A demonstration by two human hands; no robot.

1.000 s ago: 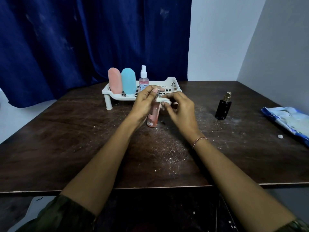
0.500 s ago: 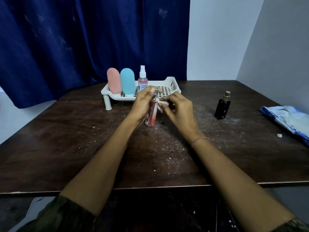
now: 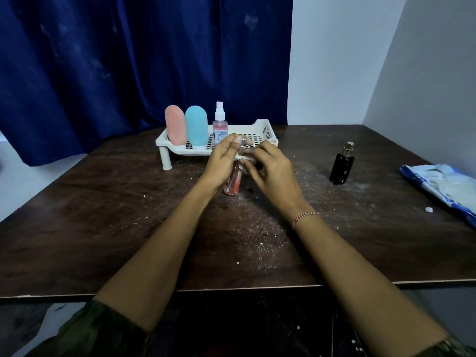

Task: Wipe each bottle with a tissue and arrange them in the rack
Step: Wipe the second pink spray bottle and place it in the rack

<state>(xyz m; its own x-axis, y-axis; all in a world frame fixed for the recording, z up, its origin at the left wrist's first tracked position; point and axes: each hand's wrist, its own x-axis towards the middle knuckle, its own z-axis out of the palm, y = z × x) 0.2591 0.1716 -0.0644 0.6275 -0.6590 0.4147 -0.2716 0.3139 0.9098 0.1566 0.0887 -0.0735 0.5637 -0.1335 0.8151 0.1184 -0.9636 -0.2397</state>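
My left hand grips a slim pink-red bottle upright just in front of the white rack. My right hand pinches a small white tissue against the bottle's upper part, near its silver cap. In the rack stand a pink bottle, a light blue bottle and a clear spray bottle with pink liquid. A black perfume bottle with a gold cap stands alone on the table to the right.
The dark wooden table is strewn with white crumbs. A blue and white tissue pack lies at the right edge with a small white scrap beside it. A blue curtain hangs behind; a wall closes the right side.
The pink-red bottle stays in my left hand while my right hand has shifted the tissue slightly along the bottle's upper part. Both hands remain in front of the rack.
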